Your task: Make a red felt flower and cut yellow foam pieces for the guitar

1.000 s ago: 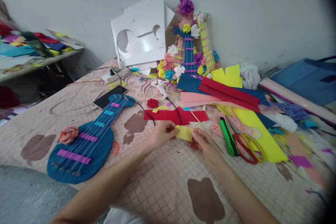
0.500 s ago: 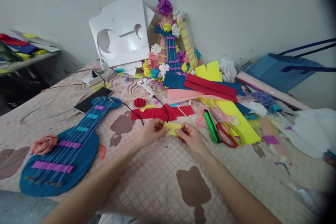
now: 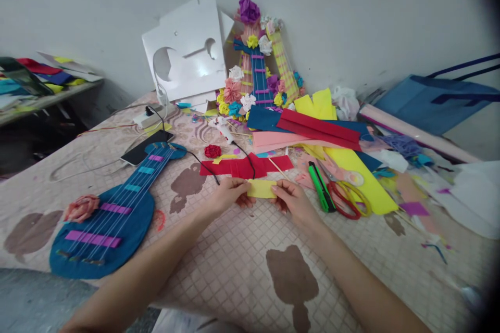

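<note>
A small yellow strip of crepe paper (image 3: pixel 261 188) is stretched flat between my two hands, just above the table. My left hand (image 3: pixel 233 191) pinches its left end, and my right hand (image 3: pixel 289 197) grips the right end between thumb and fingers. Behind the strip lie red paper pieces (image 3: pixel 250 167) and a red paper rose (image 3: pixel 213 151). The white glue gun (image 3: pixel 222 127) rests farther back, its black cord running towards my hands. To the right of my right hand are a green box cutter (image 3: pixel 321 187) and scissors (image 3: pixel 344 200) with red and yellow handles.
At left lies a blue paper guitar (image 3: pixel 128 208) with a pink rose. A phone (image 3: pixel 146 146) and power strip (image 3: pixel 150 117) sit behind it. Folded crepe paper (image 3: pixel 320 129) is piled at back right. White foam board (image 3: pixel 187 47) and flower-decorated guitars (image 3: pixel 260 73) lean on the wall.
The yellow strip now shows wider, with my hands a little farther apart. The whole view has shifted slightly, so the table's things appear farther right.
</note>
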Tool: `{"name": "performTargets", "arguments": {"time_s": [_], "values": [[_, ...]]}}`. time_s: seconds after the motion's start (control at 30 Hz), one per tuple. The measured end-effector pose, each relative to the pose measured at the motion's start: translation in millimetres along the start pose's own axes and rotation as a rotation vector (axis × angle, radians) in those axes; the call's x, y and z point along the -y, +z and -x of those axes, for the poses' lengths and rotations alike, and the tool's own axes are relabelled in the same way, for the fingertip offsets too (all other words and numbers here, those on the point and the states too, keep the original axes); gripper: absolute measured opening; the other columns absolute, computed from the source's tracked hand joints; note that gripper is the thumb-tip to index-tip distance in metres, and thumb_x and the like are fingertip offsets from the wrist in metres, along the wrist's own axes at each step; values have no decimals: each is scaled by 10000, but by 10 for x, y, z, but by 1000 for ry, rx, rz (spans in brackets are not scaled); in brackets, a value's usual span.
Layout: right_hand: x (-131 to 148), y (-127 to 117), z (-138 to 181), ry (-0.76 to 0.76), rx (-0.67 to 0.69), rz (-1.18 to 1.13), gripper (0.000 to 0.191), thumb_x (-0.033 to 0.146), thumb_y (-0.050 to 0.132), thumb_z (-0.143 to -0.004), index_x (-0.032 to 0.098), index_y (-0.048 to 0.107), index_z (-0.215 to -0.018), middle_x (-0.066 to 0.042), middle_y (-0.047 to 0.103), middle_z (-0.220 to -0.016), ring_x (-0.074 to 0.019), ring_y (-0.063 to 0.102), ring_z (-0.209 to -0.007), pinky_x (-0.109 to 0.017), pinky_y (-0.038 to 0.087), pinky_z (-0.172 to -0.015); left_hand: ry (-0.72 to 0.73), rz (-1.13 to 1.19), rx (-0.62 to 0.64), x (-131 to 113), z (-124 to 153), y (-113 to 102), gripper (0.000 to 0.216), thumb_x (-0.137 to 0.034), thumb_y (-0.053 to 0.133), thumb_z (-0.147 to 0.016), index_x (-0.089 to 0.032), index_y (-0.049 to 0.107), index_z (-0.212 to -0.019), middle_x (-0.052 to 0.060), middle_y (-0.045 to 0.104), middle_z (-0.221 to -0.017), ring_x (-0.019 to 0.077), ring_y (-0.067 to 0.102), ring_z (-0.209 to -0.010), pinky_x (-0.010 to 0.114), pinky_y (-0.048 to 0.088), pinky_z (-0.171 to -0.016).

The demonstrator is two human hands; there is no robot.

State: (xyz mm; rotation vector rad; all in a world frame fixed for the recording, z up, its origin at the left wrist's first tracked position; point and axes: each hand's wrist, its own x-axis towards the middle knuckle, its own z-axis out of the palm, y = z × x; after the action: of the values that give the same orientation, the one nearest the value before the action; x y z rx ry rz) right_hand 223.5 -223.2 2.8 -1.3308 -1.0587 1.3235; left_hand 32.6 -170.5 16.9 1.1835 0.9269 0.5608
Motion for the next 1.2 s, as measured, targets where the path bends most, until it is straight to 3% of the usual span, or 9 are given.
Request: {"name": "performTargets", "arguments": {"time_s": [0.3, 0.4, 0.5, 0.7, 0.8, 0.93, 0.97, 1.07, 1.2], "values": [[18, 13, 16, -2, 10, 20, 303, 471, 627, -766, 210, 499, -681, 39, 568, -554, -74, 433, -402, -203, 291, -367, 59, 17, 21, -36, 34, 53, 642, -702, 467, -781, -84, 631, -840, 93, 663, -726, 134, 628, -559, 236, 488, -511], [5, 35, 29, -18, 36, 54, 300, 483, 605, -780, 215, 497, -702, 45, 563, -556, -75, 435, -400, -209, 305, -377, 116, -18, 48, -24, 61, 71, 554, -631, 619, -719, -107, 609, -898, 75, 650, -803, 151, 641, -639, 242, 507, -515], [2, 77, 57, -46, 66, 117, 276, 474, 577, -799, 221, 497, -723, 52, 553, -549, -80, 446, -405, -214, 317, -389, 169, -50, 1, 33, 41, 71, 450, -466, 762, -625, -126, 577, -854, 23, 622, -748, 123, 611, -597, 228, 501, -506], [67, 88, 91, -148, 99, 373, 243, 428, 533, -815, 226, 529, -680, 26, 599, -599, -111, 501, -457, -246, 360, -444, 261, -119, -101, 78, -35, 4, 257, -366, 682, -685, -149, 549, -720, -28, 570, -594, 75, 525, -477, 187, 419, -458], [150, -136, 43, -230, -29, 561, 162, 370, 579, -789, 236, 573, -699, 12, 593, -622, -151, 531, -562, -277, 378, -548, 294, -165, -113, 57, -32, -18, 233, -357, 654, -703, -149, 549, -703, -33, 531, -552, 73, 490, -454, 183, 376, -438], [277, -681, -54, -277, -348, 802, 133, 329, 624, -753, 230, 537, -733, -53, 608, -742, -239, 565, -776, -306, 341, -618, 334, -226, -103, 52, -20, -16, 233, -361, 620, -727, -155, 531, -661, -36, 484, -554, 73, 463, -475, 182, 347, -443], [301, -824, -68, -251, -441, 1020, 157, 358, 618, -760, 227, 530, -753, -66, 620, -779, -251, 574, -805, -305, 336, -608, 336, -233, -98, 51, -17, -13, 233, -363, 616, -729, -156, 531, -663, -35, 482, -564, 73, 463, -483, 182, 350, -448], [344, -1194, -68, -77, -479, 1382, 181, 398, 557, -810, 218, 540, -827, -85, 651, -848, -252, 596, -810, -299, 321, -575, 333, -238, -83, 28, 0, 2, 230, -365, 612, -728, -159, 531, -670, -34, 481, -582, 74, 464, -500, 184, 363, -462], [339, -1519, -2, 50, -443, 1425, 215, 424, 579, -778, 214, 539, -767, -71, 650, -809, -221, 597, -708, -286, 313, -534, 317, -230, -68, -10, 32, 20, 232, -370, 612, -721, -158, 533, -668, -34, 483, -588, 77, 468, -517, 186, 375, -474]]}}
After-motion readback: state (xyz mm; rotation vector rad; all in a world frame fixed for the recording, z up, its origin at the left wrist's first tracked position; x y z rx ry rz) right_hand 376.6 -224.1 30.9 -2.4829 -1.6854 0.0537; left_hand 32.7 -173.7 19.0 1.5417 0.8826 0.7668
